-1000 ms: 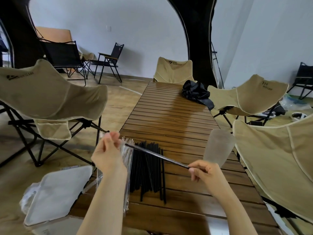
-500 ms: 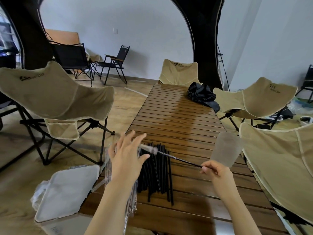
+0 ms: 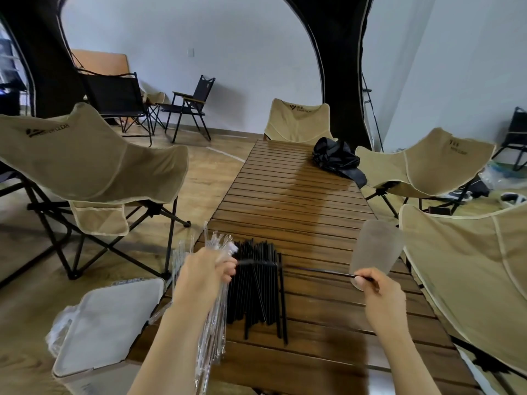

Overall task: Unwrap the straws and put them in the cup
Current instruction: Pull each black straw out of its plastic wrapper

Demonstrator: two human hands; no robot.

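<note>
Head view: straw [image 3: 313, 270] is pinched by right hand [image 3: 373, 289], wrapper [image 3: 231, 249] gripped by left hand [image 3: 208, 272], likely for pulling apart.

L hand [image 3: 209, 270] & R hand [image 3: 377, 290] each pinch a straw [image 3: 313, 269] end, fingers curled; forearms fwd.

You are wearing the only camera on your head; it is looking forward and down along the counter [image 3: 299, 195], sitting close above its near end.

Left beige chair [image 3: 94, 166], logo, print ending "CLEAR"
</note>
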